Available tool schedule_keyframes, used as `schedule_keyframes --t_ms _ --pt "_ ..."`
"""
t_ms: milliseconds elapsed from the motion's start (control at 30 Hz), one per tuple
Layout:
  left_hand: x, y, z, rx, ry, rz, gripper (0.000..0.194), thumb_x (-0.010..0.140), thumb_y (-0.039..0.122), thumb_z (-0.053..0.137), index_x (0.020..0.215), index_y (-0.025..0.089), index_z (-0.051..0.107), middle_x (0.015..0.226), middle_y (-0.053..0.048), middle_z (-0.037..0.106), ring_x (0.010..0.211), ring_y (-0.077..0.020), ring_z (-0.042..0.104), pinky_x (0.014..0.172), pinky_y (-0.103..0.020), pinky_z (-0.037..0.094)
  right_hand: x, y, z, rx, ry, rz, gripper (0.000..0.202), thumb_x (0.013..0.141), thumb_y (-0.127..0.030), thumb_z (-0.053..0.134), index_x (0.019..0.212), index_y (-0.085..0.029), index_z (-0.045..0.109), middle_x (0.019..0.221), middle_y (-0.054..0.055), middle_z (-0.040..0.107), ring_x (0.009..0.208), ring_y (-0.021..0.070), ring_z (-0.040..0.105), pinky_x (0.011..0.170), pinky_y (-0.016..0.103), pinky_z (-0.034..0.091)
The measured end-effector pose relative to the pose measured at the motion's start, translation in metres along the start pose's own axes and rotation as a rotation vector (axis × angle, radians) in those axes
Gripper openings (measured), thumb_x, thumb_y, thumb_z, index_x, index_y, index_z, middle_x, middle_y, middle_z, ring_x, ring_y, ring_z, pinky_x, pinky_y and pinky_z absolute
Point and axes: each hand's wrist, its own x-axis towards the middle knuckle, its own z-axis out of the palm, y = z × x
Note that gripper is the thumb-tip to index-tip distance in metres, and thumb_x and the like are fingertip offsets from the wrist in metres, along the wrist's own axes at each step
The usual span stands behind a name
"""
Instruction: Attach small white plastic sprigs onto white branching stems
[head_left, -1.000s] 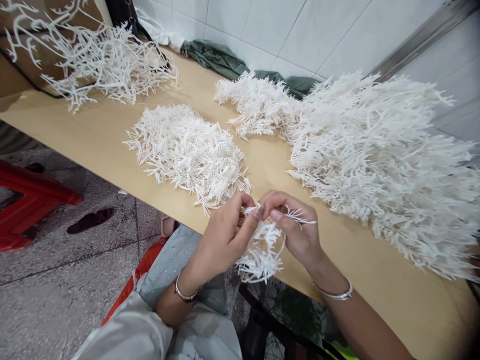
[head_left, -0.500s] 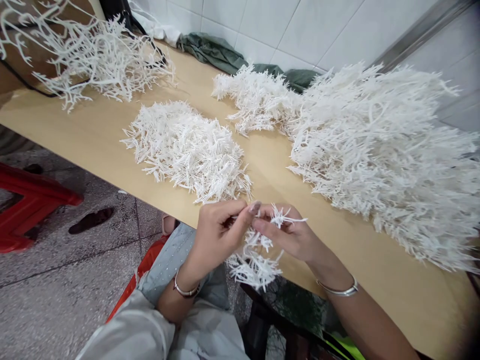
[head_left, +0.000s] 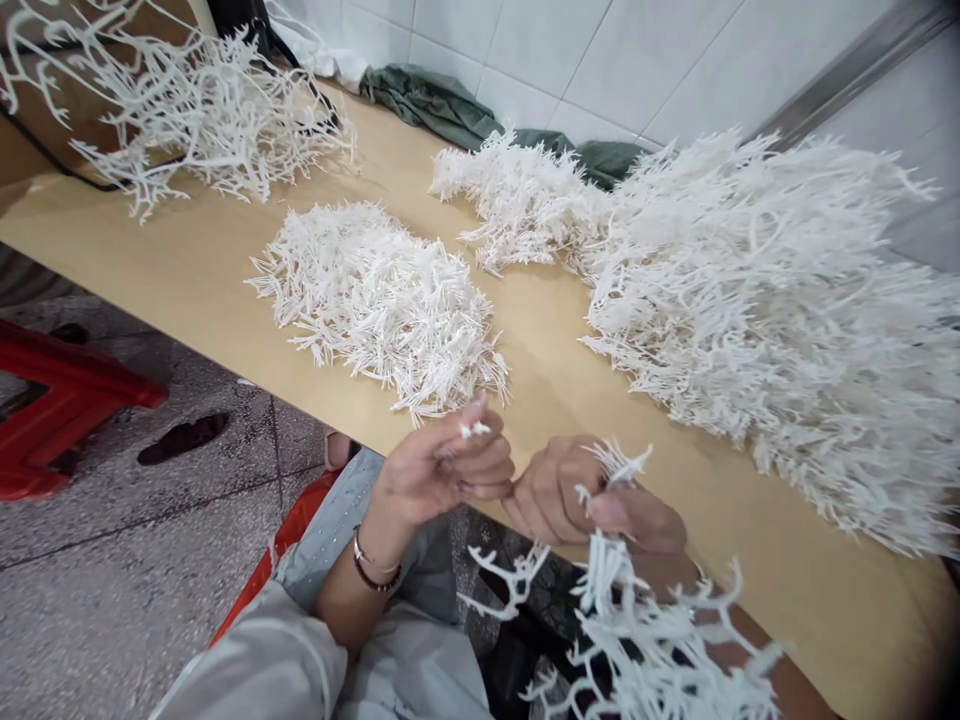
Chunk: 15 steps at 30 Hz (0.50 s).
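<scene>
My left hand (head_left: 442, 470) is closed at the table's front edge, its thumb raised. A small white bit (head_left: 474, 430) shows between its thumb and forefinger. Close by on the right, my right hand (head_left: 562, 490) is wrapped round a white branched plastic sprig (head_left: 660, 650). Short tips poke out above its thumb, and the rest of the sprig hangs below over the forearm, blurred by motion. The knuckles of both hands nearly meet. Just beyond my left hand lies a heap of short white plastic pieces (head_left: 382, 300).
A large pile of white branched sprigs (head_left: 765, 320) covers the table's right side. More tangled white branches (head_left: 217, 120) lie at the far left. Dark green cloth (head_left: 427, 100) runs along the tiled wall. A red stool (head_left: 60, 400) stands on the floor at left.
My hands have drawn apart from a joint pinch. The right hand has turned over and moved right and down, and the white sprig now swings out below it.
</scene>
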Motion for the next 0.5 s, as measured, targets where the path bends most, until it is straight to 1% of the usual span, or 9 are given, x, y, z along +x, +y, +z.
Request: schedule_keyframes --t_ms 67,100,200,233,267,333,367,433,500 --pt "0.000 0.001 0.000 0.058 0.086 0.139 0.057 0.089 0.052 0.047 0.049 0.020 0.021 0.044 0.008 0.015 0.040 -0.0069 0.015 0.042 -0.025 0.019 0.003 -0.004 0.003 -0.064 0.095 0.025 0.039 0.086 -0.031 0.054 0.053 -0.018 0.037 0.048 -0.005 0.036 0.044 0.0078 0.035 0.047 0.024 0.031" --pt "-0.001 0.001 0.001 0.166 0.181 0.257 0.054 0.092 0.049 0.044 0.050 0.020 0.024 0.046 0.007 0.018 0.041 -0.0078 0.018 0.044 -0.026 0.020 0.004 -0.005 0.003 -0.113 0.172 0.068 0.038 0.086 -0.032 0.054 0.055 -0.019 0.039 0.050 -0.004 0.037 0.046 0.0089 0.036 0.049 0.025 0.031" --pt "-0.006 0.000 0.005 0.718 0.565 0.613 0.041 0.097 0.038 0.039 0.060 0.019 0.038 0.056 0.003 0.034 0.052 -0.0115 0.033 0.052 -0.029 0.026 0.008 -0.008 -0.004 -0.180 0.409 0.141 0.037 0.083 -0.038 0.057 0.056 -0.020 0.041 0.051 -0.004 0.036 0.047 0.0107 0.034 0.048 0.026 0.031" --pt "-0.007 0.000 0.005 0.944 0.673 0.686 0.036 0.097 0.034 0.039 0.065 0.020 0.041 0.060 0.001 0.039 0.058 -0.0131 0.037 0.058 -0.030 0.029 0.009 -0.009 -0.008 -0.184 0.470 0.131 0.038 0.080 -0.040 0.060 0.054 -0.020 0.040 0.049 -0.005 0.035 0.045 0.0106 0.033 0.047 0.026 0.031" --pt "-0.008 0.000 0.004 1.163 0.746 0.724 0.030 0.097 0.031 0.040 0.069 0.020 0.044 0.065 0.000 0.045 0.065 -0.0147 0.040 0.064 -0.032 0.032 0.010 -0.008 -0.013 -0.190 0.532 0.124 0.039 0.077 -0.041 0.063 0.053 -0.020 0.039 0.048 -0.005 0.033 0.044 0.0103 0.032 0.046 0.026 0.031" --pt "-0.007 0.001 -0.001 1.508 0.815 0.718 0.019 0.095 0.025 0.043 0.078 0.020 0.050 0.078 -0.003 0.054 0.077 -0.0182 0.043 0.075 -0.035 0.033 0.012 -0.008 -0.022 -0.207 0.653 0.114 0.041 0.071 -0.043 0.067 0.052 -0.021 0.038 0.048 -0.005 0.032 0.043 0.0098 0.030 0.045 0.026 0.032" --pt "-0.006 0.001 -0.004 1.619 0.826 0.679 0.014 0.094 0.024 0.045 0.083 0.020 0.052 0.085 -0.005 0.057 0.083 -0.0199 0.044 0.080 -0.036 0.034 0.013 -0.008 -0.026 -0.208 0.702 0.110 0.042 0.068 -0.043 0.068 0.052 -0.021 0.038 0.048 -0.006 0.031 0.043 0.0096 0.030 0.045 0.026 0.033" --pt "-0.003 0.002 -0.010 1.725 0.855 0.593 0.007 0.092 0.025 0.050 0.089 0.019 0.053 0.097 -0.008 0.058 0.092 -0.0225 0.043 0.084 -0.037 0.034 0.014 -0.008 -0.030 -0.183 0.767 0.109 0.041 0.066 -0.042 0.070 0.052 -0.021 0.037 0.049 -0.006 0.031 0.042 0.0098 0.030 0.045 0.027 0.035" --pt "-0.001 0.001 -0.013 1.755 0.880 0.527 0.009 0.089 0.028 0.055 0.092 0.019 0.053 0.103 -0.009 0.056 0.097 -0.0241 0.041 0.088 -0.037 0.035 0.014 -0.009 -0.030 -0.148 0.776 0.103 0.040 0.066 -0.041 0.070 0.053 -0.022 0.037 0.049 -0.006 0.031 0.043 0.0101 0.030 0.046 0.028 0.036"
